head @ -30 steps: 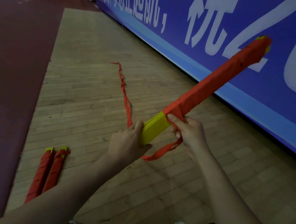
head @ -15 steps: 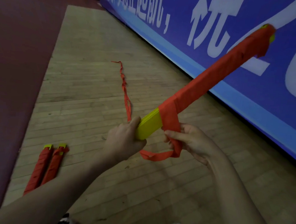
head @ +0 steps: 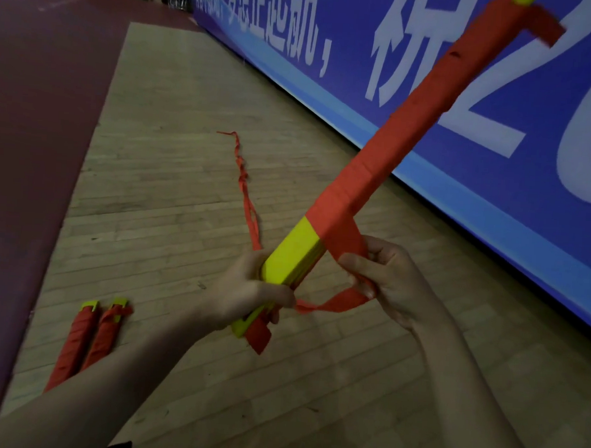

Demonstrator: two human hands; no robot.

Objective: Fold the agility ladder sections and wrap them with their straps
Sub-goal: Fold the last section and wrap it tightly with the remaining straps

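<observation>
I hold a stack of yellow ladder rungs (head: pixel 292 254) slanting up to the right, most of its length wound in red strap (head: pixel 423 110). My left hand (head: pixel 246 289) grips the bare yellow near end. My right hand (head: pixel 383 280) pinches the loose red strap just below the last turn, and the strap loops under to my left hand. A short red strap end (head: pixel 259 335) hangs below my left hand. The strap's free tail (head: pixel 246 187) trails away across the floor.
Two finished red-wrapped bundles (head: pixel 86 339) with yellow ends lie side by side on the wooden floor at the lower left. A dark red mat (head: pixel 34 141) borders the wood on the left. A blue banner wall (head: pixel 499 97) with white characters runs along the right.
The bundle has tilted steeper and its far end has risen to the frame's top. My right hand has brought the strap round under the rungs, adding a turn nearer the yellow end.
</observation>
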